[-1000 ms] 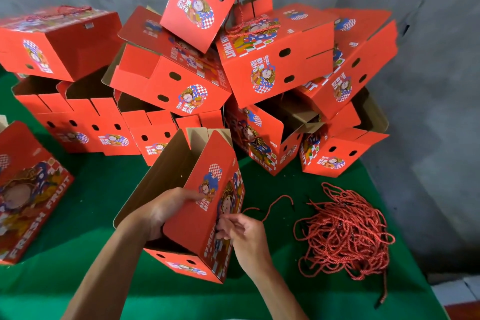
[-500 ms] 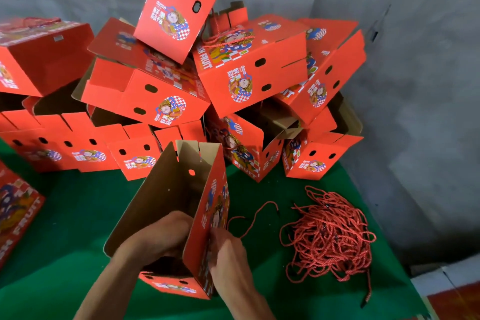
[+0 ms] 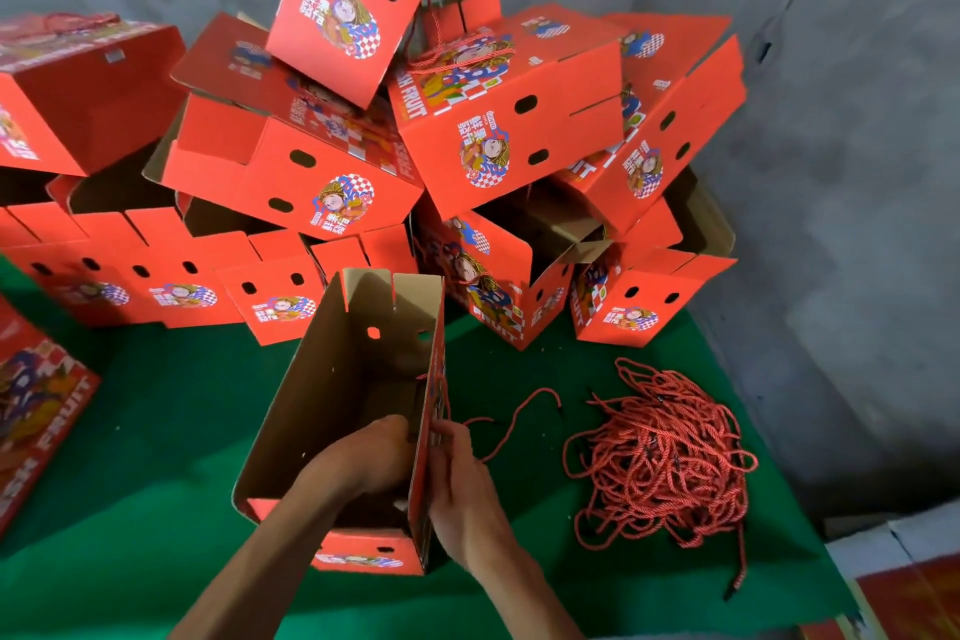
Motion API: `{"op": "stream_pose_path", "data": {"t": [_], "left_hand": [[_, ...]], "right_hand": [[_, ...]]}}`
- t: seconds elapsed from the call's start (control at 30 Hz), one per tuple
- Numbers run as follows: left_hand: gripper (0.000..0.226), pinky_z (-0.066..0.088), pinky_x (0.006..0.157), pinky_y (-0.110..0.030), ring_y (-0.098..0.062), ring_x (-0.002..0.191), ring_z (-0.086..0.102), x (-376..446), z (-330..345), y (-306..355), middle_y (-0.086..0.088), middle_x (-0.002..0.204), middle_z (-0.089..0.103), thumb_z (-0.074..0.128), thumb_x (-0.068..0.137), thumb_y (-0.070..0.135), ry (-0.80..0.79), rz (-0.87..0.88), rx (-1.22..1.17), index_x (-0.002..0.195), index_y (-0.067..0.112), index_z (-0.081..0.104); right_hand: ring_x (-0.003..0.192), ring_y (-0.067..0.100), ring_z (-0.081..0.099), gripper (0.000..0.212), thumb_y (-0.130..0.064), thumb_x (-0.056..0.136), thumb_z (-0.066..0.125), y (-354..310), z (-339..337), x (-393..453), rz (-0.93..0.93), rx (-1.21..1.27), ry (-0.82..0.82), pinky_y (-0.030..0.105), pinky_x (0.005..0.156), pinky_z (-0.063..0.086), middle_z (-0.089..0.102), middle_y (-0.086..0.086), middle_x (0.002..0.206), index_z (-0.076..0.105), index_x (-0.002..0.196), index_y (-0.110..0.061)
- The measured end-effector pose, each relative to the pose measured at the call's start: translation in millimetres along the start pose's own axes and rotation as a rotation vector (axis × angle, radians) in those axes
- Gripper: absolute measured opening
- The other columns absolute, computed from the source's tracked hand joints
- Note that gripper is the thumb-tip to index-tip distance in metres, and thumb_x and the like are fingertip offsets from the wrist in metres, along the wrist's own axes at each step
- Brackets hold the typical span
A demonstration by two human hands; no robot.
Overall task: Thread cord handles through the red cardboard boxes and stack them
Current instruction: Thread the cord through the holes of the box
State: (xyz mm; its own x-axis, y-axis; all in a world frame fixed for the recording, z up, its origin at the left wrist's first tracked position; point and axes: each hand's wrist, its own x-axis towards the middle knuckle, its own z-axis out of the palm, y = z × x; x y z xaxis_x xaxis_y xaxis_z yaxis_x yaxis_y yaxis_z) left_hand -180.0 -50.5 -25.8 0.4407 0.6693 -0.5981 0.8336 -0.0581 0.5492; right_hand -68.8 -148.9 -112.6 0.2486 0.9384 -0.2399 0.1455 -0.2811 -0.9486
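Here the left hand (image 3: 363,457) reaches inside the open box (image 3: 332,379), the right hand (image 3: 460,473) pinching its red cord (image 3: 511,424) outside.

open red box (image 3: 332,411) upright, brown inside, its right wall pinched between both hands' fingers | loose red cord (image 3: 514,418) trails right of fingers | cord heap (image 3: 662,455) further right | finished boxes (image 3: 467,120) piled behind

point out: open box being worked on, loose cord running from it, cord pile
open box (image 3: 332,395), head view, bare brown inner wall
loose cord (image 3: 519,411), head view, mid-length on the green cloth
cord pile (image 3: 660,452), head view, centre of the tangle
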Motion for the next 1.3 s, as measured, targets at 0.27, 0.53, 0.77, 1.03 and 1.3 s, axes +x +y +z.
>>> {"op": "stream_pose_path", "data": {"t": [0.27, 0.53, 0.77, 1.03, 1.3], "left_hand": [[0.025, 0.060, 0.085, -0.036, -0.020, 0.095, 0.070, -17.4, -25.3, -3.5, -0.002, 0.107, 0.072, 0.051, 0.098, 0.010, 0.323, 0.065, 0.060, 0.107, 0.023, 0.070], [0.064, 0.042, 0.114, -0.041, -0.014, 0.152, 0.031, -46.3, -114.8, -17.5, 0.007, 0.158, 0.044, 0.054, 0.079, -0.012, 0.587, 0.394, 0.465, 0.126, 0.029, 0.072], [0.044, 0.015, 0.129, -0.041, -0.015, 0.159, -0.003, -43.2, -127.6, -40.6, 0.005, 0.172, 0.009, 0.067, 0.095, 0.026, 0.487, 0.454, 0.764, 0.134, 0.047, 0.062], [0.026, 0.005, 0.130, -0.040, -0.009, 0.158, -0.004, -53.4, -115.8, -44.5, 0.012, 0.170, 0.014, 0.064, 0.092, 0.054, 0.556, 0.374, 0.878, 0.115, 0.046, 0.072], [0.032, 0.047, 0.089, -0.033, -0.021, 0.112, 0.067, -43.8, -92.8, -4.5, 0.004, 0.111, 0.073, 0.062, 0.091, 0.055, 0.591, 0.213, 0.850, 0.112, 0.033, 0.071]], "right_hand": [[0.107, 0.026, 0.063, 0.026, -0.014, 0.105, 0.047, 49.0, -55.1, 44.6, 0.030, -0.537, 0.270, 0.034, 0.088, 0.048, 0.057, 0.002, 0.119, 0.062, 0.127, -0.018], [0.111, 0.035, 0.069, 0.054, -0.052, 0.104, 0.048, 46.8, -57.3, 106.6, 0.397, -0.695, 0.172, 0.037, 0.087, 0.054, 0.071, 0.018, 0.117, 0.068, 0.113, -0.003], [0.116, 0.036, 0.067, 0.040, -0.032, 0.097, 0.068, 42.5, -64.0, 137.2, 0.527, -0.585, 0.202, 0.039, 0.091, 0.054, 0.070, 0.021, 0.125, 0.069, 0.121, 0.000], [0.103, 0.039, 0.070, 0.031, -0.033, 0.095, 0.072, 36.6, -73.8, 128.0, 0.422, -0.439, 0.216, 0.041, 0.087, 0.055, 0.074, 0.023, 0.100, 0.073, 0.085, -0.004], [0.076, 0.033, 0.072, 0.012, -0.007, 0.088, 0.077, 25.7, -92.1, 73.0, 0.131, 0.138, 0.744, 0.040, 0.070, 0.056, 0.075, 0.013, 0.077, 0.069, 0.082, -0.012]]}}
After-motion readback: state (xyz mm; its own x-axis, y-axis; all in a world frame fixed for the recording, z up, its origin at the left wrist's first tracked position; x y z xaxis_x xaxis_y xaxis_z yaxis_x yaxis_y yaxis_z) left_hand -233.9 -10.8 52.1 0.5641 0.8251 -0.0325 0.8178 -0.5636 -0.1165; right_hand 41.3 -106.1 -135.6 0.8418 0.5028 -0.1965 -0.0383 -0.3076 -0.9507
